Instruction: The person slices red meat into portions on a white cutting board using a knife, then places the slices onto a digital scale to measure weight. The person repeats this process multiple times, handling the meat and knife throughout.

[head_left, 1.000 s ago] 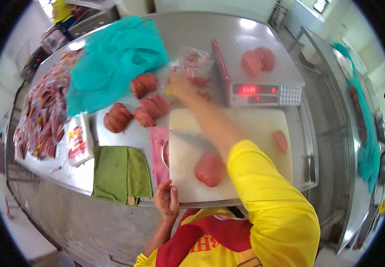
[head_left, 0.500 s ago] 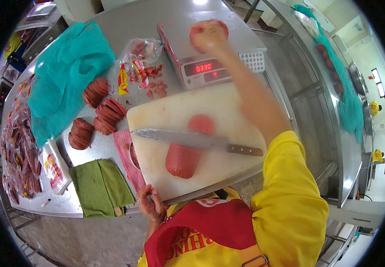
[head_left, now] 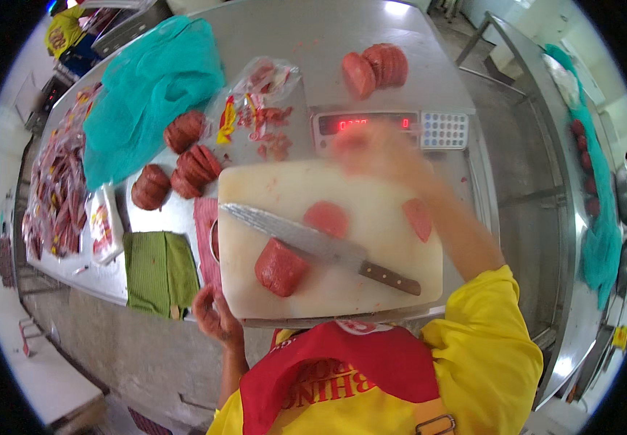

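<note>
My right hand (head_left: 382,152) is smeared by motion between the scale's display and the far edge of the white cutting board (head_left: 371,304). Whether its fingers hold anything is unclear. My left hand (head_left: 217,317) rests by the board's near left corner, fingers loosely bent and apart, with nothing visible in it. A long knife with a wooden handle (head_left: 389,278) lies slantwise across the board. In front of the blade stands a pink-red chunk of meat log (head_left: 281,268); a round slice (head_left: 326,219) lies behind it, and another slice (head_left: 418,219) lies at the right.
On the scale's steel platform sits a fanned stack of meat slices (head_left: 378,67) behind the display (head_left: 368,123). Several sliced portions (head_left: 196,170), meat scraps (head_left: 275,145), a teal cloth (head_left: 154,94), a green cloth (head_left: 159,272) and bagged meat (head_left: 59,196) lie left of the board.
My right hand has drawn back from the scale platform toward the board, leaving the sliced stack there uncovered. The slice at the board's right now shows. The whole view has shifted.
</note>
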Motion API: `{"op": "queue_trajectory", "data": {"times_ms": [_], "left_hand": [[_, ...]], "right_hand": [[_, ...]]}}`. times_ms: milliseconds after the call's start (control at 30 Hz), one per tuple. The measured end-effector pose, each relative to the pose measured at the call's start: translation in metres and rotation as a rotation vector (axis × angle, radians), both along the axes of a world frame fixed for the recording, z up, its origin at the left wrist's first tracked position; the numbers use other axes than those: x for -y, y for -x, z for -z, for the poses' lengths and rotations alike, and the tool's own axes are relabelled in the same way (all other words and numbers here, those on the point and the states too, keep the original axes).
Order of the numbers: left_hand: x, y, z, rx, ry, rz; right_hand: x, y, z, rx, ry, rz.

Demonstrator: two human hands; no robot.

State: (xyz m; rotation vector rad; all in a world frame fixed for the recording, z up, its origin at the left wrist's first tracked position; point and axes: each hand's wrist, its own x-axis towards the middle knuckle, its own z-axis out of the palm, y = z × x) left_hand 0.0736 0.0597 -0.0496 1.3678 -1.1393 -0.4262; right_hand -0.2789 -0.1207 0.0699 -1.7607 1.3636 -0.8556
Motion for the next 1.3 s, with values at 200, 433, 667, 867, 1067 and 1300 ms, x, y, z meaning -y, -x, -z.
{"op": "queue_trajectory", "data": {"times_ms": [200,433,667,867,1067,1300], "left_hand": [[0.032,0.034,-0.034,0.002,0.077,0.181],[0.031,0.038,-0.035,0.046,0.100,0.217],[0.028,0.011,-0.043,0.080,0.110,0.079],[0.015,0.019,-0.040,0.108,0.087,0.022],[0.007,0.009,-0.043,0.134,0.089,-0.064],[0.020,0.004,-0.066,0.140,0.115,-0.117]], "right_hand": [[-0.056,-0.059,0.052,-0.556,0.056,0.028],[-0.073,-0.043,0.056,-0.235,-0.064,0.031],[0.031,0.080,-0.005,-0.115,0.289,0.778],[0.114,0.115,-0.012,-0.213,0.399,0.736],[0.116,0.148,-0.021,-0.267,0.402,0.810],[0.092,0.157,-0.040,-0.237,0.438,0.790]]}}
